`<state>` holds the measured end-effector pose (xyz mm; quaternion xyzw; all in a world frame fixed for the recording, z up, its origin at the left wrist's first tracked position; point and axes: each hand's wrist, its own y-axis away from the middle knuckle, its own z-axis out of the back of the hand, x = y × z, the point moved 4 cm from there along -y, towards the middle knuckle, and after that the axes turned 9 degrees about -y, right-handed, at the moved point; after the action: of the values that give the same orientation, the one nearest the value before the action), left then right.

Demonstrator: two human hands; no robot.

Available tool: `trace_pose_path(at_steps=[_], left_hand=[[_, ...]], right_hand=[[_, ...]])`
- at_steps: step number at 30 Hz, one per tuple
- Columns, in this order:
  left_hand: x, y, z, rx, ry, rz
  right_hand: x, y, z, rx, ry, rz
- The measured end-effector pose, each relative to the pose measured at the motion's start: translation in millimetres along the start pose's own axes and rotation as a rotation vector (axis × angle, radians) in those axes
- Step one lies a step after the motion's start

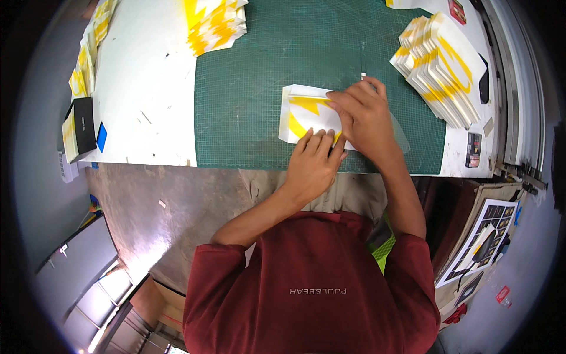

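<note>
A flat white card with yellow shapes lies on the green cutting mat near the table's front edge. My left hand rests flat with its fingertips on the card's near edge. My right hand presses down on the card's right part, fingers pointing left along a fold. A clear plastic sheet shows under the right hand. Neither hand grips anything; both press flat.
A fanned stack of the same white and yellow cards lies at the mat's right. Another pile sits at the far middle, more along the table's left edge. A black box and small blue piece sit at the left corner.
</note>
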<state>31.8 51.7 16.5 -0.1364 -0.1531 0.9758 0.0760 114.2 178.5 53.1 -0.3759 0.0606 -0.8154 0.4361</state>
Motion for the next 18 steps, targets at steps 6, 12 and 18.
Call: trace_pose_path(at_steps=[6, 12, 18], left_hand=[[19.8, -10.1, -2.8, 0.114, 0.015, -0.015], [44.3, -28.3, 1.6, 0.174, 0.034, 0.025], [62.4, -31.7, -2.3, 0.235, -0.031, 0.078]], right_hand=[[-30.9, -1.8, -21.9, -0.031, 0.036, -0.133], [-32.4, 3.3, -25.7, -0.080, 0.077, -0.212], [3.4, 7.2, -25.8, 0.010, 0.299, -0.163]])
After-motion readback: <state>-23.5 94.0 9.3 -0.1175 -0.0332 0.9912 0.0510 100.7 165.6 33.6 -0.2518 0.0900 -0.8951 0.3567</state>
